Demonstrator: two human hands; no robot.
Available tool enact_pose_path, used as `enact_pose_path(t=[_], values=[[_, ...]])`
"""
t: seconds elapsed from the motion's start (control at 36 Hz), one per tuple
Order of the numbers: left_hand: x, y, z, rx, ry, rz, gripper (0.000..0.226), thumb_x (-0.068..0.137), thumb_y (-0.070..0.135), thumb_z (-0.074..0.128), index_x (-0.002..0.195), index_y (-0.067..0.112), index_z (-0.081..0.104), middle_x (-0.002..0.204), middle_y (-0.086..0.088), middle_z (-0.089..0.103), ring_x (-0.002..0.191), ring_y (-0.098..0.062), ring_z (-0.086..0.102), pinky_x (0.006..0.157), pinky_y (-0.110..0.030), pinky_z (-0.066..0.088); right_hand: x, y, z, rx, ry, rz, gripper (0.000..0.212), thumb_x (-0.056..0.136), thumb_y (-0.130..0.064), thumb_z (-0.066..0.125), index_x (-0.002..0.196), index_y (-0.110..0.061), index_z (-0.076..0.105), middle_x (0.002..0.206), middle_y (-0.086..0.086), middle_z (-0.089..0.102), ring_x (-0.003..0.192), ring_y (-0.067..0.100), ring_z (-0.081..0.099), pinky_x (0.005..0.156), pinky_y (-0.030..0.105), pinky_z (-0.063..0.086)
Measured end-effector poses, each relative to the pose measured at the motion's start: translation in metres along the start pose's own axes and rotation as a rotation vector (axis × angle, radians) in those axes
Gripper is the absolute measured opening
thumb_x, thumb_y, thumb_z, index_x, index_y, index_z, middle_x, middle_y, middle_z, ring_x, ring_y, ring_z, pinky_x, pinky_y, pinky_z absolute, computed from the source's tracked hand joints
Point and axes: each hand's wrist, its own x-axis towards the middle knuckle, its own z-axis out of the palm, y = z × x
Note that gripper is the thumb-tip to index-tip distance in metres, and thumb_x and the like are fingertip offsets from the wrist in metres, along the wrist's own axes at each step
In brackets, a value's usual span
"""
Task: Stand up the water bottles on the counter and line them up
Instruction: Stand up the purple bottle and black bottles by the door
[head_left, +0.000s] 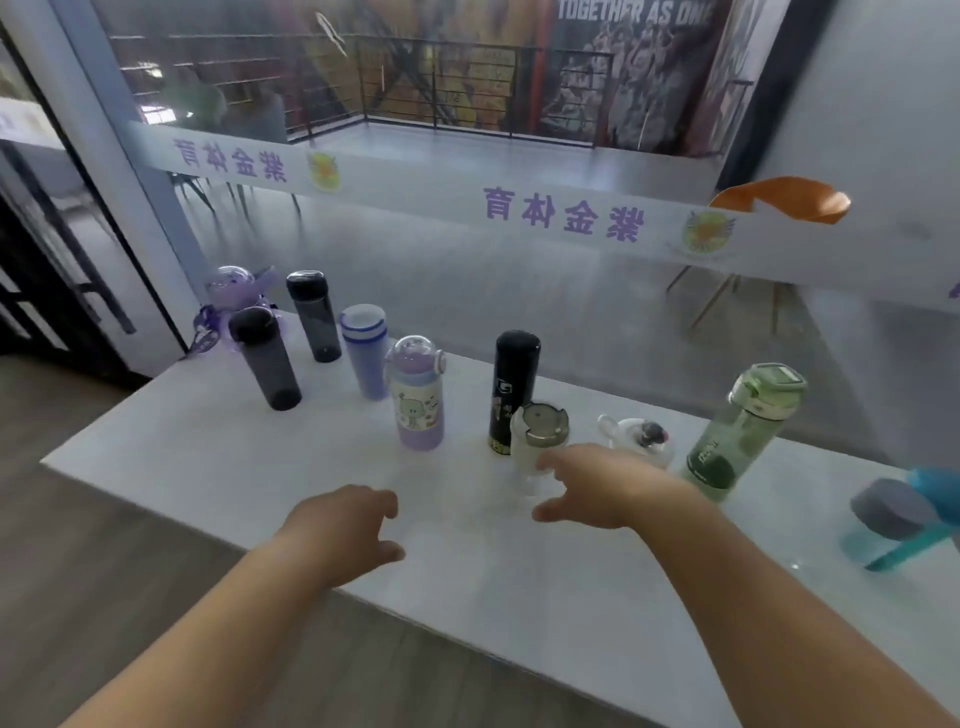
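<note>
Several bottles stand upright on the white counter (218, 467): a purple round-topped bottle (234, 296), two smoky dark bottles (265, 358) (314, 314), a pale blue one (366, 351), a cartoon-printed lilac bottle (418, 395), a tall black flask (511, 389), a clear bottle with a metal lid (537, 441) and a green bottle (737, 431). A white bottle (636, 436) lies behind my right hand, and a teal bottle (904, 514) lies at the right edge. My right hand (597, 488) is spread just in front of the clear bottle, not gripping it. My left hand (348, 525) hovers over the counter with loosely curled fingers, holding nothing.
A glass wall with a white banner strip (467, 192) runs right behind the counter. An orange chair (779, 202) stands beyond the glass at the right. Wooden floor (78, 545) lies to the left of the counter's near edge.
</note>
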Motion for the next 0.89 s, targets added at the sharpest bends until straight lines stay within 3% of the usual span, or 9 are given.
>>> enact_pose_path(t=[0.36,0.5,0.64,0.75,0.89], values=[[0.013,-0.13,-0.036,-0.079,0.073,-0.205,0.048,0.082,0.054,0.057,0.124,0.032,0.046,0.12,0.007,0.054,0.104,-0.013,0.056,0.086,-0.029,0.048,0.089,-0.113,-0.023,-0.118,-0.008,-0.184,0.064,0.085,-0.051,0.06,0.139,-0.023,0.039,0.134,0.005,0.052,0.117,0.026,0.054,0.097,0.038,0.047],[0.048,-0.177,-0.063,-0.089,0.128,-0.256,0.047,0.081,0.056,0.058,0.121,0.033,0.048,0.117,0.008,0.056,0.101,-0.012,0.055,0.081,-0.027,0.047,0.141,-0.143,-0.048,-0.096,0.005,-0.223,0.061,0.086,-0.048,0.06,0.139,-0.025,0.04,0.129,0.001,0.051,0.115,0.027,0.054,0.083,0.028,0.041],[0.089,-0.217,-0.102,-0.109,0.163,-0.287,0.044,0.082,0.055,0.058,0.119,0.033,0.049,0.118,0.009,0.057,0.097,-0.011,0.053,0.08,-0.027,0.046,0.196,-0.173,-0.085,-0.109,0.06,-0.289,0.061,0.085,-0.052,0.06,0.136,-0.026,0.04,0.134,0.002,0.052,0.116,0.027,0.053,0.093,0.037,0.046],[0.117,-0.246,-0.135,-0.111,0.207,-0.313,0.042,0.083,0.053,0.057,0.119,0.034,0.049,0.118,0.011,0.057,0.102,-0.011,0.054,0.077,-0.026,0.042,0.235,-0.193,-0.117,-0.15,0.1,-0.353,0.054,0.088,-0.046,0.059,0.131,-0.019,0.043,0.126,0.005,0.054,0.104,0.027,0.054,0.082,0.035,0.044],[0.149,-0.282,-0.158,-0.16,0.272,-0.338,0.038,0.082,0.051,0.059,0.115,0.034,0.053,0.109,0.012,0.059,0.097,-0.011,0.058,0.078,-0.027,0.044,0.279,-0.21,-0.144,-0.107,0.123,-0.368,0.061,0.086,-0.049,0.06,0.139,-0.027,0.038,0.135,0.0,0.052,0.117,0.025,0.053,0.096,0.037,0.045]])
